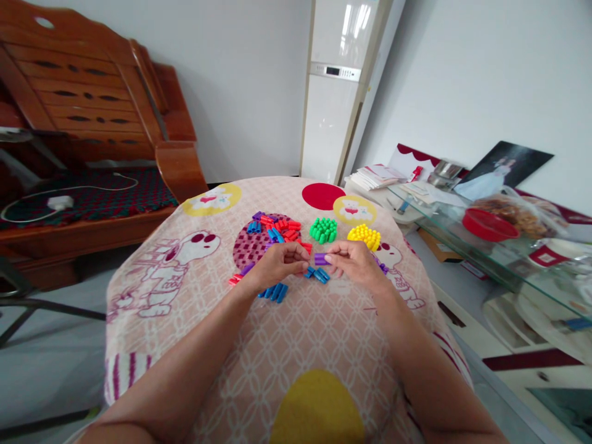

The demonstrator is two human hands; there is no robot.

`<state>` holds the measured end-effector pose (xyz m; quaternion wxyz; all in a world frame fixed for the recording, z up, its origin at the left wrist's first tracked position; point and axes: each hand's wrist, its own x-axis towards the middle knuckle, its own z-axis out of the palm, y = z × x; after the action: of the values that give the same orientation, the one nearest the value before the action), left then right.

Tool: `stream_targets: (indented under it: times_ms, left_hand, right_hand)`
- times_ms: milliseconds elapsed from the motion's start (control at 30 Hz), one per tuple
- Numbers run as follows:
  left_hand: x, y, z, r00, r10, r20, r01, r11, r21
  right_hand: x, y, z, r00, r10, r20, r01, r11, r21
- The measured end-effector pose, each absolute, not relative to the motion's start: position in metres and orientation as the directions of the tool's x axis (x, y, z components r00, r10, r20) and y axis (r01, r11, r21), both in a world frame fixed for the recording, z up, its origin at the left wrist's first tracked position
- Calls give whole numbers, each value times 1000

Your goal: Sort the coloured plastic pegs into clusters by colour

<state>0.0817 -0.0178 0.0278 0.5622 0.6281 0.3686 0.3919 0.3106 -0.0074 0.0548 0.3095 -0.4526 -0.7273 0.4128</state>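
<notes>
My right hand (355, 262) is closed, thumb and fingertips pinching a small purple plastic piece (320, 259) that looks like short tubes side by side. Facing it, my left hand (283, 265) has its fingers drawn together in a pinch; whether anything is between them I cannot make out. Blue tube pieces (319, 275) lie just below the gap between my hands. More blue tube pieces (276, 292) are under my left wrist. Beyond my left hand is a loose pile of red pieces (289, 229), mixed with blue and purple ones. My fingers hide part of that pile.
Upright green pieces (323, 230) and yellow pieces (364, 237) stand in tight clusters behind my hands. A patterned cloth (259, 370) covers the table. At right is a glass shelf (485, 259) with a red bowl (490, 223); at left, a wooden bench (92, 117).
</notes>
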Motion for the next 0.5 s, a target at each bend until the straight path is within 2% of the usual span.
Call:
stream_targets:
  times_ms: [67, 167, 267, 367, 500]
  left_hand:
    - [79, -16, 27, 401, 911, 93, 38, -118, 992]
    - [77, -14, 24, 369, 924, 101, 55, -130, 990]
    - [76, -12, 23, 357, 928, 104, 71, -138, 988]
    - [72, -12, 26, 358, 929, 96, 124, -150, 981]
    - [53, -9, 33, 255, 956, 144, 238, -206, 949]
  right_hand:
    - [328, -3, 63, -315, 943, 108, 584, 282, -761]
    - [351, 3, 72, -186, 972, 146, 881, 231, -413]
    - [361, 7, 75, -89, 991, 103, 990, 99, -101]
    - [359, 9, 70, -44, 997, 59, 998, 41, 42]
    - [356, 15, 59, -26, 999, 20, 994, 23, 107]
